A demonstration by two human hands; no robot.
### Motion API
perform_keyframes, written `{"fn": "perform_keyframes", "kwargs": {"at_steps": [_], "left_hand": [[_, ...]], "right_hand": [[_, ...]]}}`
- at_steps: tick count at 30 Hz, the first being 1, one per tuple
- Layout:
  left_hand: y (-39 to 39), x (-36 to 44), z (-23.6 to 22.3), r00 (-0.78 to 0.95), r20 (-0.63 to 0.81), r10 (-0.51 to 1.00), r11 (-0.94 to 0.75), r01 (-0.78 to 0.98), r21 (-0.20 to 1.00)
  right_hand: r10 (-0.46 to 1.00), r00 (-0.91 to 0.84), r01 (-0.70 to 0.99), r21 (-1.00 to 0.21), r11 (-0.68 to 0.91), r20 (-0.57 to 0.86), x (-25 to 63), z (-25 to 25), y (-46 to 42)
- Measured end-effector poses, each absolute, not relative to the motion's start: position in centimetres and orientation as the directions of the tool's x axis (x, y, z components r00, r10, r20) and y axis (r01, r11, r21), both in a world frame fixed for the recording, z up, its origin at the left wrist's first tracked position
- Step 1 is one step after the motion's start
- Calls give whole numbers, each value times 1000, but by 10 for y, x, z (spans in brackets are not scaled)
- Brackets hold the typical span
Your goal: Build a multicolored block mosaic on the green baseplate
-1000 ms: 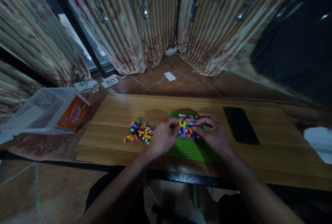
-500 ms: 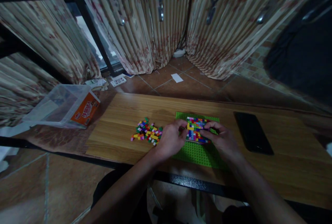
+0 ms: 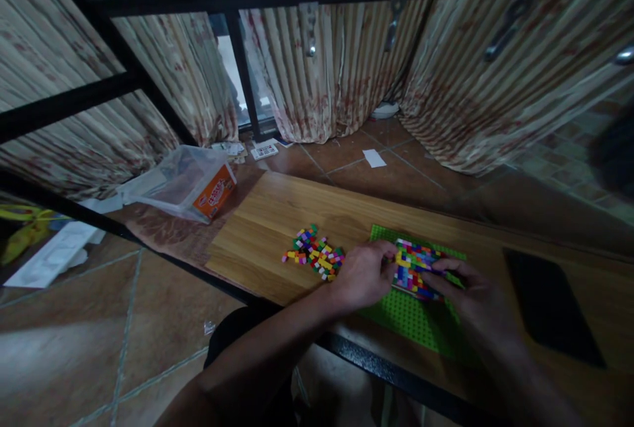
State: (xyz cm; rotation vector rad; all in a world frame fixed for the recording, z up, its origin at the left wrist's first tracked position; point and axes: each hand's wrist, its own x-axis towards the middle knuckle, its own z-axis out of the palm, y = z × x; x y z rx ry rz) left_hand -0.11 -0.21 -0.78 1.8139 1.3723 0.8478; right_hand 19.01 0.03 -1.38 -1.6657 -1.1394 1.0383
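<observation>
A green studded baseplate (image 3: pixel 421 321) lies on the wooden table (image 3: pixel 277 216). A patch of many-coloured small bricks (image 3: pixel 413 267) covers its far part. My left hand (image 3: pixel 364 275) rests at the patch's left edge, fingers curled and pinched against the bricks. My right hand (image 3: pixel 475 295) lies over the plate's right side, its fingers bent and touching the patch's right edge. What either hand pinches is too small to make out. A loose pile of coloured bricks (image 3: pixel 313 254) sits on the table just left of my left hand.
A dark flat phone (image 3: pixel 547 301) lies on the table right of the plate. A clear plastic box with an orange label (image 3: pixel 191 179) stands at the table's far left end. Curtains, a black metal frame and tiled floor with papers lie beyond.
The view has swung left and tilted, so the table now runs diagonally. Both hands stay at the brick patch, with little change in their hold.
</observation>
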Motion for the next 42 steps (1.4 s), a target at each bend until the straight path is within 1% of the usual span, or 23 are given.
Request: {"fn": "perform_keyframes", "kwargs": {"at_steps": [4, 8, 10, 12, 13, 15, 18, 20, 23, 27, 29, 31, 32, 34, 35, 36, 37, 38, 40, 42], "left_hand": [[0, -2, -5, 260, 89, 962, -227, 570, 790], [14, -34, 6, 318, 71, 945, -285, 699, 656], [24, -63, 10, 244, 24, 970, -219, 816, 534], [32, -92, 11, 51, -10, 999, -42, 917, 395], [35, -105, 10, -28, -11, 1000, 30, 941, 338], [40, -121, 8, -113, -47, 992, 122, 955, 269], [43, -123, 5, -152, -144, 978, 180, 961, 209], [44, -114, 5, -171, -182, 968, 203, 963, 176], [44, -103, 5, -197, -182, 963, 223, 965, 137], [43, -100, 7, -176, -165, 970, 196, 974, 111], [44, -102, 8, -161, -134, 978, 179, 974, 136], [45, -100, 9, -111, -54, 992, 120, 971, 208], [46, -98, 9, -76, -11, 997, 77, 959, 274], [45, -89, 8, -6, 52, 999, -21, 873, 487], [43, -82, 7, 31, 66, 997, -65, 786, 614], [40, -74, 6, 64, 72, 995, -96, 664, 741], [36, -65, 6, 94, 73, 993, -112, 529, 841], [31, -55, 5, 139, 65, 988, -117, 406, 906], [19, -35, 6, 209, 61, 976, -101, 189, 977], [8, -17, 7, 263, 54, 963, -70, 53, 996]], "right_hand": [[972, 184, 310, -930, -199, -147, 200, -23, 1], [979, 165, 378, -909, -176, -121, 208, -29, 2], [973, 179, 395, -896, -204, -143, 208, -28, 2], [968, 195, 422, -877, -230, -160, 206, -24, 2], [967, 200, 435, -869, -234, -160, 205, -22, 2], [968, 206, 455, -862, -225, -144, 202, -19, 3], [972, 204, 448, -873, -195, -112, 200, -18, 3], [975, 198, 444, -878, -181, -101, 199, -19, 3], [979, 187, 423, -893, -154, -80, 196, -20, 2], [987, 162, 353, -932, -79, -22, 194, -19, 1], [986, 167, 303, -952, -48, 3, 197, -17, 2], [969, 247, 228, -973, -32, 26, 201, -15, 4], [954, 299, 188, -982, -27, 31, 202, -14, 5], [925, 377, 139, -990, -18, 36, 203, -10, 6], [921, 387, 138, -990, -9, 45, 203, -7, 5], [923, 380, 150, -989, 6, 64, 201, -5, 4], [928, 362, 169, -985, 27, 88, 198, -3, 2], [938, 329, 188, -981, 51, 112, 194, -1, -1], [957, 243, 222, -969, 105, 159, 186, 1, -7], [967, 151, 271, -949, 161, 207, 178, 2, -15]]}}
